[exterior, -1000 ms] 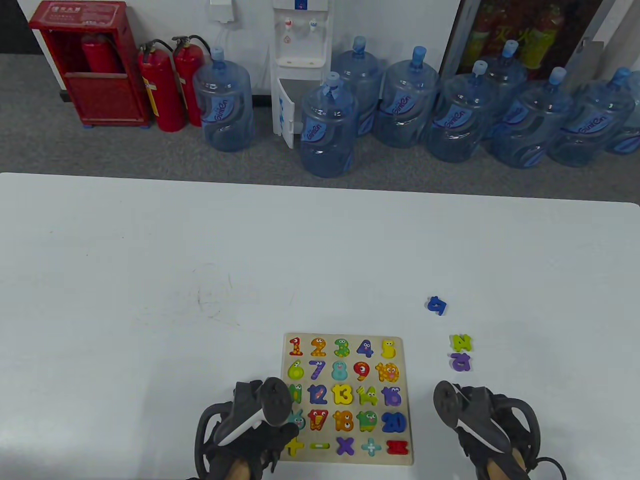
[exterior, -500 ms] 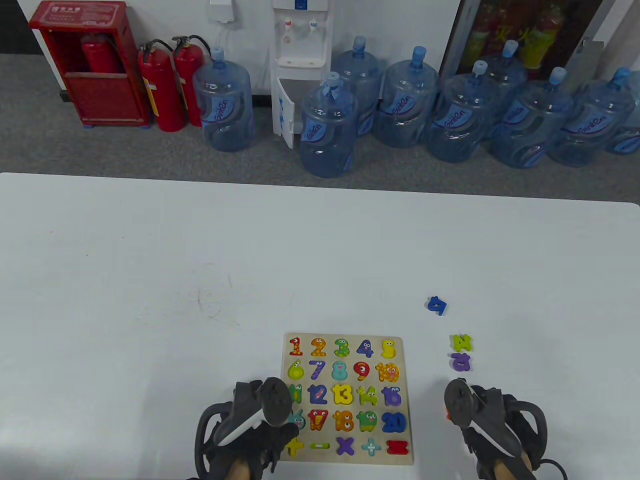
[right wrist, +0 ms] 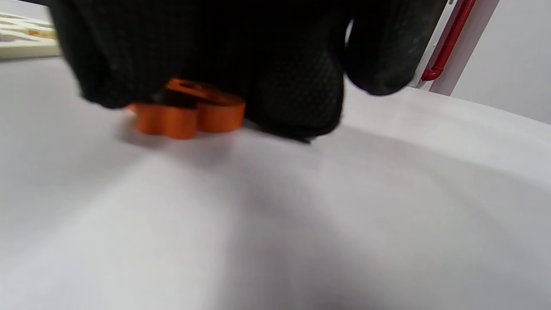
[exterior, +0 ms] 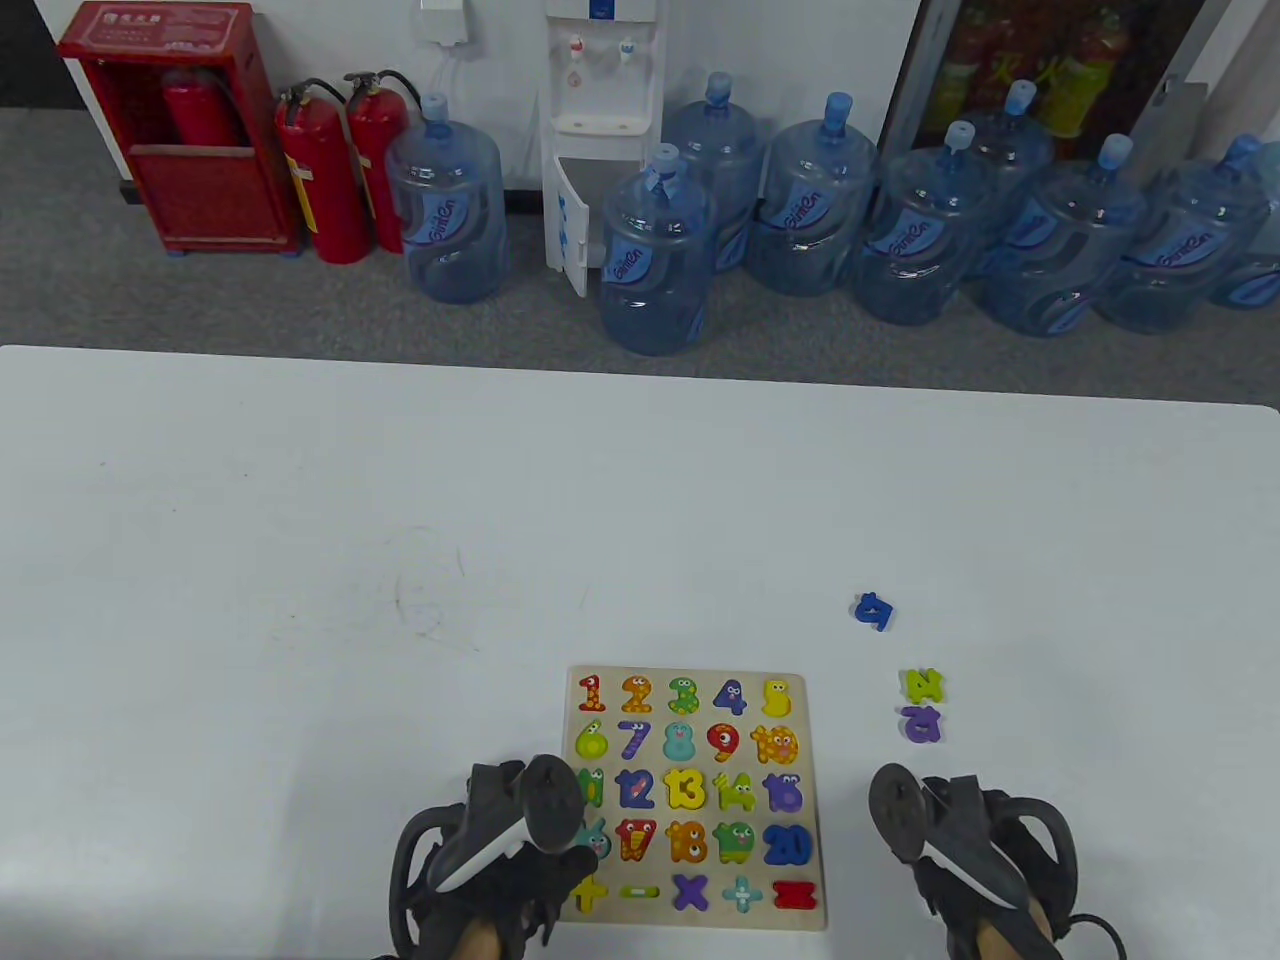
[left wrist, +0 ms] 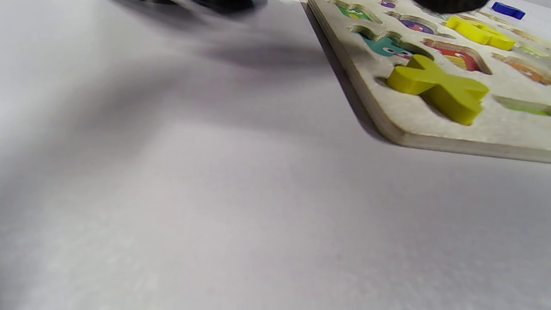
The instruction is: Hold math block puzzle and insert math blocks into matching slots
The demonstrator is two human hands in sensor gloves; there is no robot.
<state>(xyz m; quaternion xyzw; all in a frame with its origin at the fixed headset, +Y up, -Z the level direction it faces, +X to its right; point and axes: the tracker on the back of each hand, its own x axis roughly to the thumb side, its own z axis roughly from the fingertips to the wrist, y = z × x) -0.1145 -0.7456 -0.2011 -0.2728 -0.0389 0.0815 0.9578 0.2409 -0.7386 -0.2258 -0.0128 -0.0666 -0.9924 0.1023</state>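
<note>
Puzzle board (exterior: 808, 800) on table (exterior: 300, 600): L hand (exterior: 500, 850) rests on its left edge, finger state unclear; R hand (right wrist: 224, 56) fingers clamp orange block (right wrist: 189, 112).

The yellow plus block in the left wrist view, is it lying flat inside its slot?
No, the yellow plus block is tilted, one side raised above the puzzle board instead of sunk level in the slot.

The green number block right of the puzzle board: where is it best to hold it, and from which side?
The green number block lies flat, clear of the board, but the purple block lies close against its near edge. Probably best is for the right hand to come from above and pinch its left and right edges, where bare table leaves room for fingertips.
</note>
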